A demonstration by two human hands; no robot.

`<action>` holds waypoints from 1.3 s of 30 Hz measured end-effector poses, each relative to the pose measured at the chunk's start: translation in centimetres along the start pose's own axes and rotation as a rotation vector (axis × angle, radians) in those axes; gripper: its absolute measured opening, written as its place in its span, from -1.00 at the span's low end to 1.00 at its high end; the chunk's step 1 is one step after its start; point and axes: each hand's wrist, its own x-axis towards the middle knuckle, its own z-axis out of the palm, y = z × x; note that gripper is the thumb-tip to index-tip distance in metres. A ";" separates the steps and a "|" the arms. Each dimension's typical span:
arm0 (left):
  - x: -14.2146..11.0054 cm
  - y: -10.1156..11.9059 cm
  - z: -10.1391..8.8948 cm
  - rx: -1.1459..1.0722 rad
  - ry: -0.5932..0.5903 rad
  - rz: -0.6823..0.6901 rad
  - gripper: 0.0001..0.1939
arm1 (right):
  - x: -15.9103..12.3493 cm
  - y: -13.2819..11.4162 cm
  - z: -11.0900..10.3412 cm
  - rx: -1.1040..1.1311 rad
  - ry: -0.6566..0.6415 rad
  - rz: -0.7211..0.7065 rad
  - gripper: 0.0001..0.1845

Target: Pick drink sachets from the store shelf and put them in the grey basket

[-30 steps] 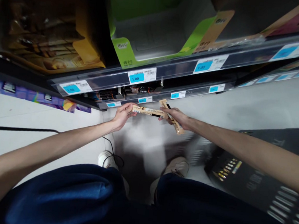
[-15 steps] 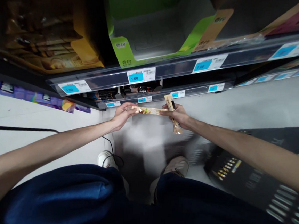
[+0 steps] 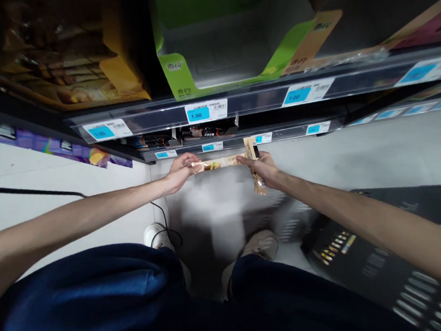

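Between my hands stretches a long, narrow snack packet (image 3: 218, 163) in a pale glossy wrapper. My left hand (image 3: 180, 170) pinches its left end between thumb and fingers. My right hand (image 3: 262, 166) grips the other end, its thumb lying on the wrapper. A second slim tan packet (image 3: 250, 146) also sits in my right hand, crossing the first steeply; its ends stick out above and below the fingers. Both packets are held over the floor, just in front of the lowest shelf edge. What is inside the wrappers is hidden.
Ahead is a shelf (image 3: 249, 100) with blue price tags and a green display box (image 3: 179, 79). A yellow box of packets (image 3: 124, 74) stands at left. Dark packets (image 3: 208, 131) lie on the lower shelf. A black crate (image 3: 378, 251) is on the floor at right; a cable (image 3: 167, 220) lies by my shoe.
The long packet has tilted, its left end slightly lower and its right end higher. My left hand has dipped a little with it. Both hands keep their hold.
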 end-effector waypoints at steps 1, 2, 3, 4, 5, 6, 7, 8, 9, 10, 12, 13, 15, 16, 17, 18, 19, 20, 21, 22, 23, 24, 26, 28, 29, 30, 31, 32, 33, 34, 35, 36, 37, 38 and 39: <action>0.0 0.1 0.0 0.006 -0.001 -0.011 -0.70 | 0.1 0.0 0.0 0.012 -0.002 -0.007 -0.59; 0.0 0.2 0.0 0.015 -0.007 -0.019 -0.69 | 0.2 0.1 0.1 0.024 -0.008 -0.013 -0.58; 0.0 0.2 0.0 0.032 -0.024 -0.024 -0.69 | 0.4 0.2 0.1 0.036 -0.012 -0.018 -0.58; 0.1 0.2 0.0 0.060 -0.056 -0.028 -0.67 | 0.6 0.3 0.1 0.047 -0.012 -0.022 -0.58; 0.1 0.2 -0.1 0.093 -0.103 -0.035 -0.65 | 0.8 0.3 0.2 0.057 -0.009 -0.025 -0.57; 0.1 0.2 -0.1 0.127 -0.159 -0.046 -0.63 | 0.9 0.3 0.2 0.066 -0.004 -0.025 -0.56; 0.0 0.1 -0.1 0.157 -0.215 -0.060 -0.61 | 1.0 0.3 0.3 0.071 0.000 -0.026 -0.56; -0.1 0.1 -0.1 0.179 -0.265 -0.078 -0.60 | 1.1 0.2 0.4 0.074 -0.003 -0.029 -0.56; -0.3 0.0 0.0 0.194 -0.305 -0.099 -0.60 | 1.0 0.0 0.5 0.076 -0.012 -0.033 -0.57; -0.5 -0.1 0.1 0.202 -0.338 -0.122 -0.61 | 1.0 -0.2 0.6 0.077 -0.026 -0.041 -0.57; -1.1 -0.1 0.4 0.219 -0.406 -0.169 -0.66 | 0.6 -0.6 0.9 0.085 -0.057 -0.055 -0.57; -1.4 -0.1 0.6 0.229 -0.444 -0.191 -0.68 | 0.3 -0.9 1.2 0.097 -0.078 -0.059 -0.58; -1.9 -0.1 1.0 0.237 -0.504 -0.219 -0.69 | -0.4 -1.4 1.7 0.132 -0.135 -0.046 -0.61; -2.1 -0.1 1.2 0.235 -0.522 -0.225 -0.68 | -0.8 -1.7 1.9 0.150 -0.162 -0.031 -0.63; -2.3 -0.1 1.3 0.228 -0.534 -0.230 -0.68 | -1.2 -2.0 2.2 0.166 -0.187 -0.016 -0.63; -2.5 -0.1 1.5 0.220 -0.546 -0.234 -0.68 | -1.5 -2.2 2.4 0.178 -0.208 -0.007 -0.63; -2.6 -0.1 1.6 0.214 -0.561 -0.239 -0.68 | -1.8 -2.4 2.7 0.187 -0.222 -0.007 -0.63; -2.7 0.0 1.7 0.209 -0.577 -0.244 -0.68 | -2.0 -2.6 2.8 0.194 -0.229 -0.011 -0.63; -2.8 0.0 1.9 0.207 -0.591 -0.250 -0.68 | -2.2 -2.7 3.0 0.203 -0.235 -0.017 -0.64; -2.9 0.0 1.9 0.205 -0.600 -0.256 -0.68 | -2.3 -2.7 3.1 0.213 -0.241 -0.022 -0.64; -2.9 0.1 2.0 0.205 -0.603 -0.260 -0.68 | -2.3 -2.7 3.2 0.221 -0.249 -0.025 -0.64; -2.9 0.1 2.0 0.206 -0.601 -0.261 -0.68 | -2.3 -2.6 3.2 0.225 -0.253 -0.027 -0.64; -3.0 0.1 2.0 0.208 -0.597 -0.257 -0.68 | -2.1 -2.4 3.2 0.223 -0.257 -0.034 -0.64; -2.9 0.0 1.9 0.209 -0.598 -0.248 -0.67 | -2.0 -2.1 3.2 0.218 -0.257 -0.045 -0.65; -2.9 0.0 1.8 0.210 -0.600 -0.245 -0.67 | -1.9 -2.0 3.1 0.219 -0.255 -0.047 -0.65; -2.9 0.0 1.8 0.211 -0.601 -0.243 -0.67 | -1.9 -2.0 3.1 0.221 -0.252 -0.047 -0.65; -2.9 0.0 1.8 0.212 -0.601 -0.242 -0.66 | -1.9 -2.0 3.0 0.222 -0.250 -0.046 -0.66; -2.9 0.0 1.8 0.213 -0.602 -0.241 -0.66 | -1.9 -1.9 3.0 0.223 -0.245 -0.043 -0.66; -2.9 0.0 1.8 0.214 -0.602 -0.240 -0.66 | -1.9 -2.0 3.0 0.223 -0.241 -0.040 -0.66; -2.9 0.1 1.9 0.215 -0.601 -0.238 -0.66 | -2.0 -2.0 3.0 0.222 -0.239 -0.038 -0.66; -2.9 0.1 1.9 0.217 -0.599 -0.236 -0.65 | -2.0 -2.0 3.0 0.221 -0.239 -0.036 -0.65; -2.9 0.1 2.0 0.218 -0.595 -0.235 -0.65 | -2.0 -2.0 3.0 0.221 -0.239 -0.034 -0.65; -2.9 0.2 2.0 0.220 -0.592 -0.235 -0.64 | -2.0 -2.0 2.9 0.222 -0.241 -0.034 -0.65; -2.9 0.2 2.0 0.221 -0.590 -0.238 -0.64 | -2.0 -2.0 2.9 0.224 -0.243 -0.033 -0.65; -2.9 0.2 2.0 0.223 -0.589 -0.243 -0.63 | -2.0 -2.0 2.9 0.229 -0.243 -0.033 -0.65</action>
